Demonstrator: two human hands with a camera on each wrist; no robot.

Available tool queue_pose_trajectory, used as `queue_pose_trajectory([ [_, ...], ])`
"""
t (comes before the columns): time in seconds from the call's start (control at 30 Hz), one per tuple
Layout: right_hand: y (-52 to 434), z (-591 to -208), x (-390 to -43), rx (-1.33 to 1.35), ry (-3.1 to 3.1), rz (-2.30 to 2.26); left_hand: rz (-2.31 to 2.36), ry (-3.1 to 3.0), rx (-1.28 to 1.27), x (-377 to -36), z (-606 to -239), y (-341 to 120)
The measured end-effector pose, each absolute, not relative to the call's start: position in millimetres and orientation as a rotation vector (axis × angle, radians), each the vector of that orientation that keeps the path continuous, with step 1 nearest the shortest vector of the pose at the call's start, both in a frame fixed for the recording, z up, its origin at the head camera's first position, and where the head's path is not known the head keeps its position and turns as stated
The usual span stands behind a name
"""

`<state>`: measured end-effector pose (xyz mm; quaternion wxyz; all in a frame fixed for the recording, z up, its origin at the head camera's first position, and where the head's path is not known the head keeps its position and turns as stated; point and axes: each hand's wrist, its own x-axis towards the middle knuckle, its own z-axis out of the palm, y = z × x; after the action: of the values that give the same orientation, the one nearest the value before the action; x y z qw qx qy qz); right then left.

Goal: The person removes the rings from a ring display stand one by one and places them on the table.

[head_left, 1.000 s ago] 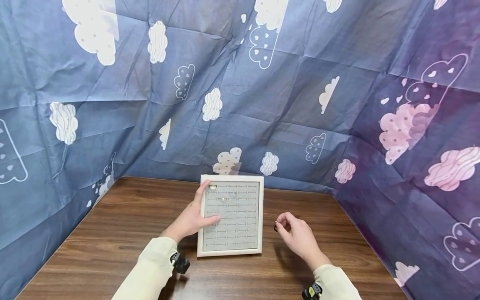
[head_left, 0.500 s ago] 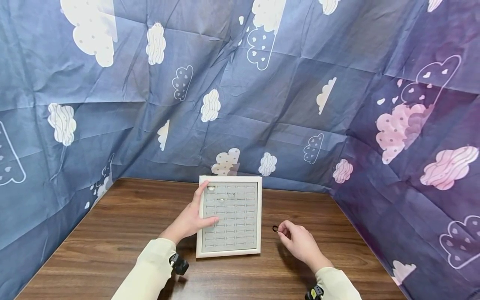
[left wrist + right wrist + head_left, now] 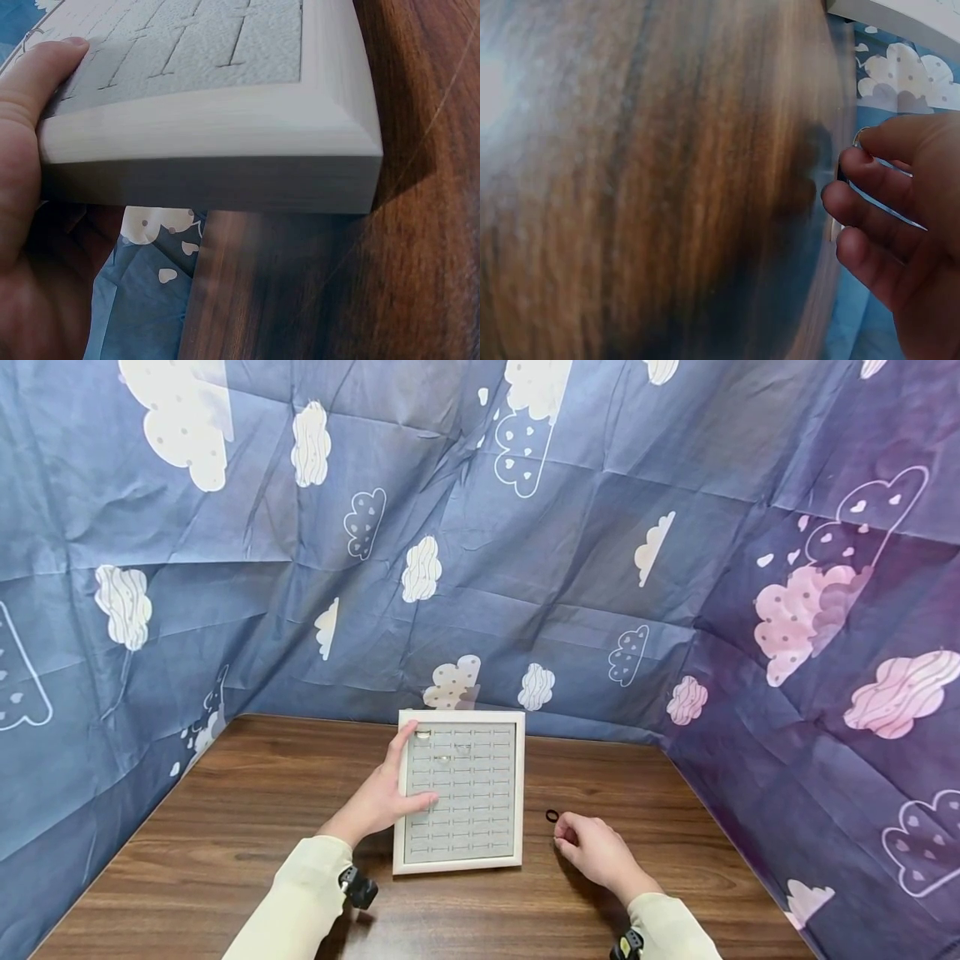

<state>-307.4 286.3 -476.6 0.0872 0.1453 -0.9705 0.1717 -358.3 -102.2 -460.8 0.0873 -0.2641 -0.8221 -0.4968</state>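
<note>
A white-framed ring display tray (image 3: 459, 862) with grey slotted foam is propped at a tilt on the table. My left hand (image 3: 378, 797) grips its left side, the thumb over the foam and other fingers behind the frame. Several slots are bare; rings sit near the top: a silvery ring (image 3: 423, 735), a clear-looking ring (image 3: 462, 748) and a small gold-toned ring (image 3: 443, 759). To the right of the tray, my right hand (image 3: 596, 852) pinches a thin gold-coloured ring (image 3: 861, 136) between thumb and forefinger. Just beyond its fingertips lies a black ring (image 3: 552, 816).
A brown wood-grain table (image 3: 300, 777) carries everything. Dark blue cloth (image 3: 480, 568) with cloud prints hangs behind and along both sides, meeting the table's back edge.
My right hand has dropped slightly toward me, so the black ring on the table shows fully beyond the fingertips. The left hand and the tray stay in place.
</note>
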Motion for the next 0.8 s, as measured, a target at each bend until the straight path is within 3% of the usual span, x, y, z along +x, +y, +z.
queue_pose_trajectory([
  [0.8, 286.9, -489.0, -312.6, 0.373, -2.913, 0.519, -1.493, -2.451, -0.78, -359.7, -462.5, -102.0],
])
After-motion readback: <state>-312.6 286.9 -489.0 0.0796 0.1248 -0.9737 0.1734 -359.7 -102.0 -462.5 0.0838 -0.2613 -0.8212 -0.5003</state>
